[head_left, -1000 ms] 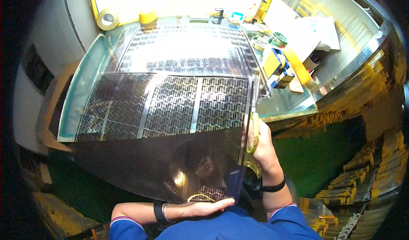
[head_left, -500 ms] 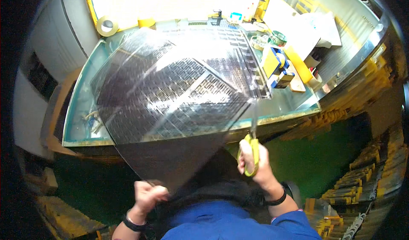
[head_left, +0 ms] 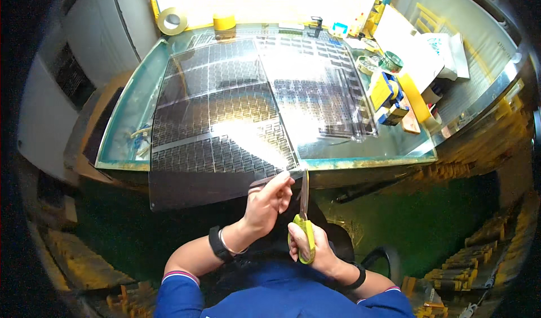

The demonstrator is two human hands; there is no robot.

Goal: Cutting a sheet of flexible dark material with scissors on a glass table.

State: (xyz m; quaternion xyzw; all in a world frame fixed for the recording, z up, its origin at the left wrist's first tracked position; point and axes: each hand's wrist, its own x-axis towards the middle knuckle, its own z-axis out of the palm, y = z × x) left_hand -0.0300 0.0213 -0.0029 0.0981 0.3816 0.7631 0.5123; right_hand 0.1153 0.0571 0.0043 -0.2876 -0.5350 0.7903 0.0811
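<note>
A large dark, see-through film sheet with a printed grid pattern lies over the glass-topped table and hangs past its near edge. My left hand is closed at the sheet's near right corner, thumb and fingers pinching its edge. In my right hand is a pair of scissors with yellow-green handles, blades pointing away from me beside that right edge. Whether the blades touch the film, I cannot tell. Further right, a second patterned film sheet lies flat, partly washed out by glare.
The table has a teal rim. At its back stand a roll of tape and a yellow roll. Right of the films are a blue and yellow tape dispenser, green tape rolls and a yellow block.
The film has turned and now lies straighter on the table. My left hand has moved right and forward to its near right corner; the scissors have come left and nearer to me.
</note>
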